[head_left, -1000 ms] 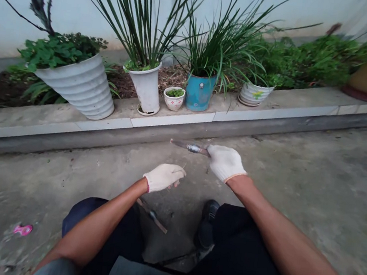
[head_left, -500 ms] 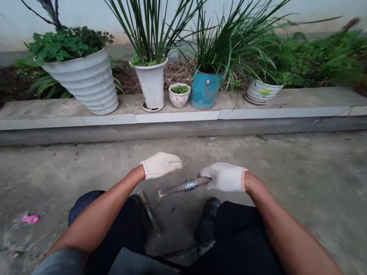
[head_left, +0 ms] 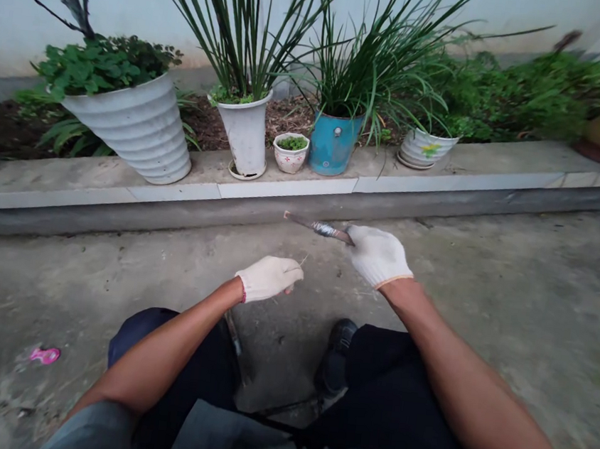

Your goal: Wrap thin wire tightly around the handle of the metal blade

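Observation:
My right hand (head_left: pixel 377 255), in a white glove, is closed around one end of a short brown stick (head_left: pixel 317 227) wrapped with silvery wire at its middle. The stick points left and hangs above the concrete ground. My left hand (head_left: pixel 268 278), also gloved, is pinched shut lower down and to the left of the stick, holding a thin strand that I can barely make out. Both hands hover in front of my knees. A thin flat bar (head_left: pixel 233 332) lies on the ground under my left forearm.
A raised kerb (head_left: pixel 174 200) runs across in front, bearing a large white ribbed pot (head_left: pixel 132 132), a tall white pot (head_left: pixel 245 137), a small bowl pot (head_left: pixel 289 156), a blue pot (head_left: pixel 331 146) and a striped pot (head_left: pixel 423 150). A pink scrap (head_left: pixel 44 354) lies at left.
My right hand has swung the stick up and away from my left hand, back to about where it was a second ago. My left hand has stayed nearly in place.

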`<state>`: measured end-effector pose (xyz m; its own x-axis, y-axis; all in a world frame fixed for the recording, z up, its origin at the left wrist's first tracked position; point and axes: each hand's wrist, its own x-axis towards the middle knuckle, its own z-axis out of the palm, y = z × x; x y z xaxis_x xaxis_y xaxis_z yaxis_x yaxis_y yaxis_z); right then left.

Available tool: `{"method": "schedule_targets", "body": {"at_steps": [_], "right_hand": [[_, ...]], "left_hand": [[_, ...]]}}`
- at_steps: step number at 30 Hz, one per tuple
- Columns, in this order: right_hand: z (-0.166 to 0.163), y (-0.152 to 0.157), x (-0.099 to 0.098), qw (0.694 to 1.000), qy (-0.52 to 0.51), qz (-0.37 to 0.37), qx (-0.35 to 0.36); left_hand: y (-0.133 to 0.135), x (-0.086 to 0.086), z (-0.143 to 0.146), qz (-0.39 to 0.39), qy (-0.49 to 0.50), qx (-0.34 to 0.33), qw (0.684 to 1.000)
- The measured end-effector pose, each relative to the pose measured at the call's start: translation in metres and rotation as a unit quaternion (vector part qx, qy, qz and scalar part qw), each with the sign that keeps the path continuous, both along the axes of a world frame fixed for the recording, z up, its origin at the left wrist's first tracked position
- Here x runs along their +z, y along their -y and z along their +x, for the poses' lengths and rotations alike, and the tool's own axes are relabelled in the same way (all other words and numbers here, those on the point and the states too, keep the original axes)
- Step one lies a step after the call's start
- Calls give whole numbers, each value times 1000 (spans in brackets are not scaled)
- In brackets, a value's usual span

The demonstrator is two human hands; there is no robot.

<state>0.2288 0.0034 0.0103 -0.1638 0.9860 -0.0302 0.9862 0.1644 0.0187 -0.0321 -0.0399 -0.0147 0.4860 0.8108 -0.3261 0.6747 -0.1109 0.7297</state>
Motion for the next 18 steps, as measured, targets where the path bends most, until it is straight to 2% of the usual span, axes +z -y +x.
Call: {"method": "schedule_targets", "body": {"at_steps": [4,7,10,14,16,18], "right_hand": [[-22,13,-4,991,101,-81,31],[-34,24,-11,981,107,-140,79],[-31,29,-15,960,89,-205,171],[-10,27,-8,908,-24,-307,283],[0,24,-3,897,-119,-323,278],[6,22,1,901,-201,-306,231]], "left_hand": [[-6,0,-4,48,-47,-38,997],[-12,-2,-12,103,-82,-67,989],[-16,-1,-19,127,-90,-87,984],[-15,4,-21,79,-49,-60,994],[-13,4,-17,54,-13,-39,998],[-11,1,-11,17,23,-10,1000]]}}
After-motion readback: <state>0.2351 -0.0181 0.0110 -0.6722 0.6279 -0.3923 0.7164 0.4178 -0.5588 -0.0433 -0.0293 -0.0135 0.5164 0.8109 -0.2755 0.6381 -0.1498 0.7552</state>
